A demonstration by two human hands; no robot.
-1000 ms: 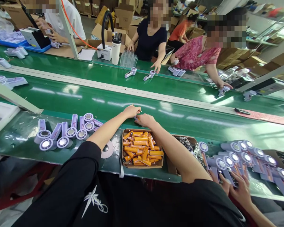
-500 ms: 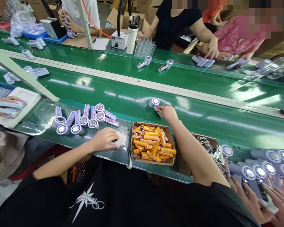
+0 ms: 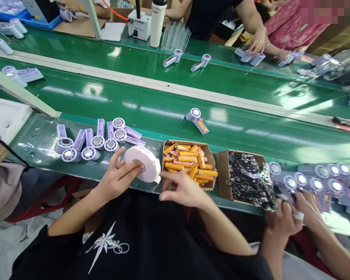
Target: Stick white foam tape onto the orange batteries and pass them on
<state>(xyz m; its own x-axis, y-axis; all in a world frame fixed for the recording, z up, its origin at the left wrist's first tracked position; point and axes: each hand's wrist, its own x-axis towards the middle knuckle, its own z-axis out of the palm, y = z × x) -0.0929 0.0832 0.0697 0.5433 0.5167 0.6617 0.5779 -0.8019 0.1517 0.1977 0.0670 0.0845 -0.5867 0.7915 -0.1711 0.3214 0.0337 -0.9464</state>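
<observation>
My left hand (image 3: 119, 177) grips a white roll of tape (image 3: 147, 161), fingers at its centre hole, raised above the bench's near edge. Beside the roll's right side is my right hand (image 3: 182, 189), thumb and index finger apart; nothing shows between them. The roll's loose end hangs near its fingertips. A cardboard box of orange cylinders (image 3: 189, 161) lies just beyond my right hand. On the green belt rests a lilac fan unit (image 3: 194, 114) with an orange cylinder in its handle. Several other lilac fan units (image 3: 97, 142) lie left of the roll.
A box of dark metal strips (image 3: 246, 177) stands to the right, with a co-worker's hands (image 3: 286, 217) near it and many fan units (image 3: 316, 182). Across the belt are other people's hands, a white bottle (image 3: 157, 23) and clear tubes (image 3: 175, 37). A pale post (image 3: 20, 89) slants at left.
My left hand has lifted the tape roll off the bench. My right hand has let go of the fan unit on the belt and come back beside the roll. The view has shifted.
</observation>
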